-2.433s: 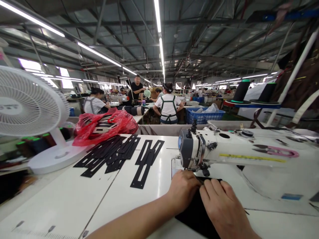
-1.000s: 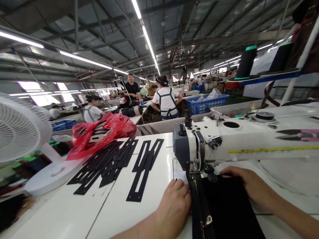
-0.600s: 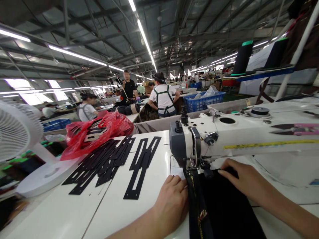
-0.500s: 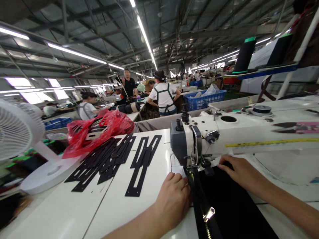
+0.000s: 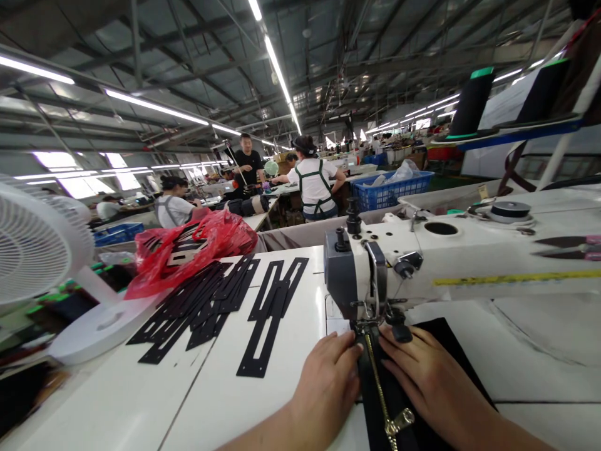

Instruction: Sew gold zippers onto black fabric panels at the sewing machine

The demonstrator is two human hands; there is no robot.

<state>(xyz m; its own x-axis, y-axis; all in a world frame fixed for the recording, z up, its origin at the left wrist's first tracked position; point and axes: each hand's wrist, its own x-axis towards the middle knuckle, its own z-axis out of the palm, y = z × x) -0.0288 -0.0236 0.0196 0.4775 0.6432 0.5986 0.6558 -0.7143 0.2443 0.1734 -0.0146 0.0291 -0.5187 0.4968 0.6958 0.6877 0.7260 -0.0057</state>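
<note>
Black fabric (image 5: 451,351) with a brass zipper (image 5: 379,382) runs under the needle area of a white and grey sewing machine (image 5: 341,275). At the zipper's left edge, close to the presser foot, my left hand (image 5: 328,376) pinches the black zipper tape with curled fingers. My right hand (image 5: 429,376) lies on the fabric just right of the zipper, fingers stretched forward and slightly apart. A metal zipper pull (image 5: 404,418) rests between my hands, nearer to me. Left of the machine, flat black frame-shaped pieces (image 5: 260,341) lie on the white table (image 5: 188,413).
A red plastic bag (image 5: 225,232) and a white fan (image 5: 94,319) stand at the left. Thread cones (image 5: 472,103) are at upper right, scissors (image 5: 563,241) on the machine. Several people work beyond, near a blue basket (image 5: 392,191).
My right hand has moved left and forward over the fabric, from its edge to beside the zipper. More brass teeth show near the presser foot. The view has shifted slightly.
</note>
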